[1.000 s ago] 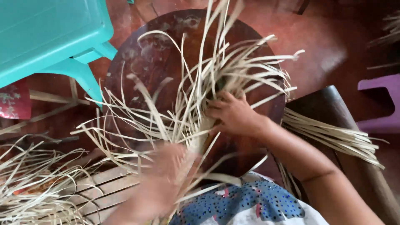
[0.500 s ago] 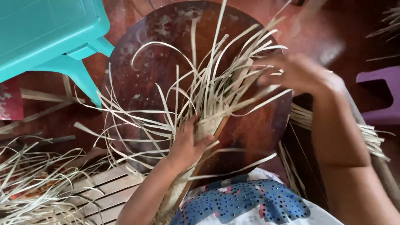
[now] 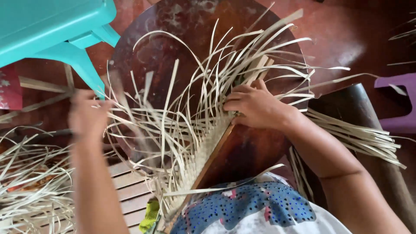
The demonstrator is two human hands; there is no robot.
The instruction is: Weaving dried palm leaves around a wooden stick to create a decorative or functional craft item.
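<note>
A person weaves pale strips [image 3: 242, 56] into a narrow woven band [image 3: 203, 160] propped against a round wooden board [image 3: 255, 147], seen from above; the band runs from the lap, by a blue-spotted cloth [image 3: 255, 208], up across the board's middle, loose ends fanning out from its upper half. The right hand [image 3: 255, 106] presses on the band's working edge, fingers curled down over the strips and pinning them where weave gives way to loose ends; the left hand [image 3: 86, 117] is out to the side near the board's left rim, blurred, among the sideways strips [image 3: 130, 119]; whether its fingers pinch one cannot be told. A teal stool [image 3: 56, 30] stands at upper left; more cut strips lie in a heap [image 3: 30, 182] at lower left and in a bundle [image 3: 359, 138] at right, beside a purple stool [image 3: 401, 104]; wooden slats [image 3: 125, 190] show under the left arm. Judged from this, the step is drawing one strip clear of the tangle; it likely goes best with the right hand firm at the last crossing so the weave stays tight, the strip pulled flat and untwisted, and neighbours kept from being dragged along, since thin strips may kink or split if bent sharply.
</note>
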